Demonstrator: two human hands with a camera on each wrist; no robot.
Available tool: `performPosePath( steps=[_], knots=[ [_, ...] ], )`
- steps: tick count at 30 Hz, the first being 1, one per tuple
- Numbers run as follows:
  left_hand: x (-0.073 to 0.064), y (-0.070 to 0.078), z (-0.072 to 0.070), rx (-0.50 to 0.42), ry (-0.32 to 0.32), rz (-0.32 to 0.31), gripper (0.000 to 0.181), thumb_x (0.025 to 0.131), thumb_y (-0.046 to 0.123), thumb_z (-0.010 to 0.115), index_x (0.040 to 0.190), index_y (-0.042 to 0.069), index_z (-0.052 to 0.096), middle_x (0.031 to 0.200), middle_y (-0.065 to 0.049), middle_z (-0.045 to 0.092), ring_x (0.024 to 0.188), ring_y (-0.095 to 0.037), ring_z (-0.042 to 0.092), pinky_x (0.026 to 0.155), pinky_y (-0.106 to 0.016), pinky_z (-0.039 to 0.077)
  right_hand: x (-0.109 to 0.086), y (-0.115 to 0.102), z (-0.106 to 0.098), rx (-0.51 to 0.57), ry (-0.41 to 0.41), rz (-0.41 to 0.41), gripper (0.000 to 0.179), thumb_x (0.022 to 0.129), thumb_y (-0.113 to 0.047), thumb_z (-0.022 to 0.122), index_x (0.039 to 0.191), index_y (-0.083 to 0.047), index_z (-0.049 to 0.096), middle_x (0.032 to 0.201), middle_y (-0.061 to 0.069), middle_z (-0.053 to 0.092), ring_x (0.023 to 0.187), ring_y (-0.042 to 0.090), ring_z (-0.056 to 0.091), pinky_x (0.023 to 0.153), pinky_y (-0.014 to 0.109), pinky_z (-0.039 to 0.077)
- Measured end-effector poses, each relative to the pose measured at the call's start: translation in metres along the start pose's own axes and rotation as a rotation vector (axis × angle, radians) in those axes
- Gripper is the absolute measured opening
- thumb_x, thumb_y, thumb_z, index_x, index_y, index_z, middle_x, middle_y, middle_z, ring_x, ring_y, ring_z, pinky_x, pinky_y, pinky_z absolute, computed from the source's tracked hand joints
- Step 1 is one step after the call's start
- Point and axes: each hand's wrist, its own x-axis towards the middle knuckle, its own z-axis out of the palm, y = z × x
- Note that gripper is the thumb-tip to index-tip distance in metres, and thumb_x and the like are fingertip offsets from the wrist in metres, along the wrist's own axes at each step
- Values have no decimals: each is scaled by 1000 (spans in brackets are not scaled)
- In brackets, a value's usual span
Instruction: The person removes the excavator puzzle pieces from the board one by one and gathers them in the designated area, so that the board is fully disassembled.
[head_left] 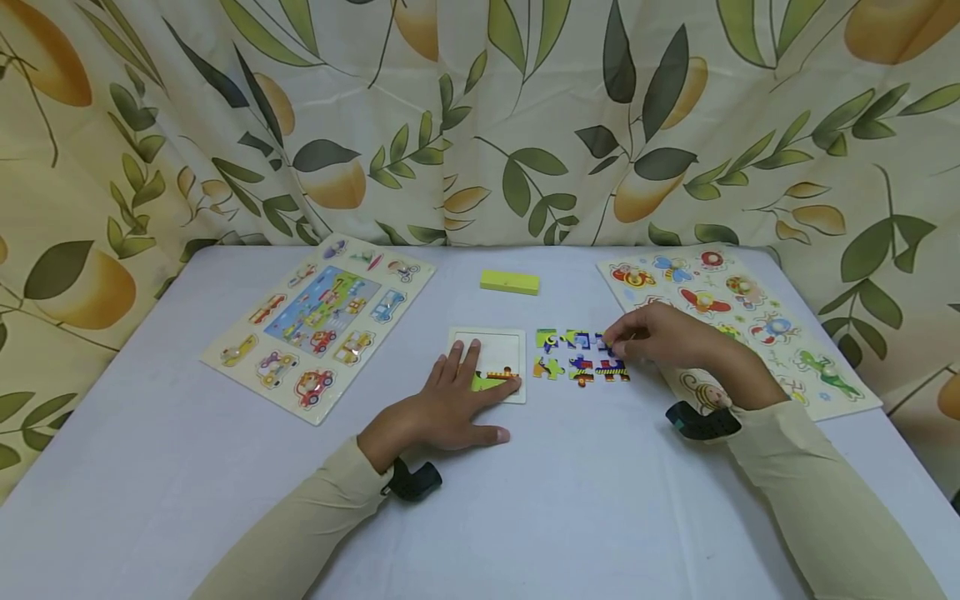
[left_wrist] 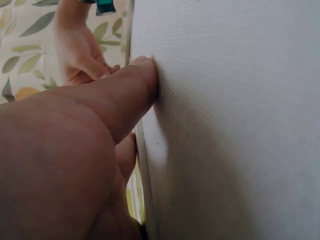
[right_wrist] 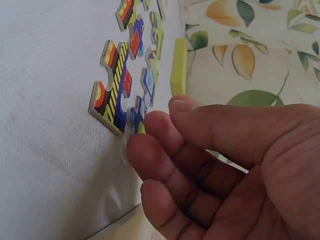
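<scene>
My left hand (head_left: 442, 408) lies with fingers spread over the small white puzzle tray (head_left: 517, 340), pressing on its left and lower parts. Inside the tray, a strip of fitted puzzle pieces (head_left: 487, 382) shows along the bottom, partly under the fingers. To the right of it lie several loose jigsaw pieces (head_left: 581, 367) in two rows. My right hand (head_left: 660, 337) is over the upper right piece, with loosely bent fingers. In the right wrist view, the fingertips (right_wrist: 145, 150) are right at that blue puzzle piece (right_wrist: 137, 112) and hide part of it.
A yellow-green block (head_left: 510, 282) lies behind the tray. On the left is a vehicle puzzle board (head_left: 300, 367); on the right, an insect puzzle board (head_left: 840, 407) lies partly under my right forearm. A fruit-patterned curtain (head_left: 480, 125) hangs along the table's back edge.
</scene>
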Motion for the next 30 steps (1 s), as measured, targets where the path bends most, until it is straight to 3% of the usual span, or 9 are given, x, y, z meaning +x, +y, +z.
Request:
performPosePath(
  steps=[8,16,30],
  knots=[
    [-1,3,-1,16,18,0,69,91,55,58,152,39,30,160,-18,-14,143,-37,-20,113,-52,-6,5,-5,4,18,39,-6,21,95,-5,60,112,-4,71,103,5,70,89,20,55,79,36,45],
    [0,2,-5,6,62,41,67,93,52,58,152,39,30,159,-16,-19,142,-36,-22,113,-54,-5,13,-17,6,47,50,16,22,96,-10,59,115,-4,70,94,4,68,83,20,57,77,36,46],
    [-7,-9,-13,40,69,34,66,92,52,59,151,41,31,159,-18,-18,142,-39,-23,112,-56,-3,38,-51,21,94,84,-57,24,98,-11,55,116,-3,70,100,9,68,85,21,57,77,35,47]
  ],
)
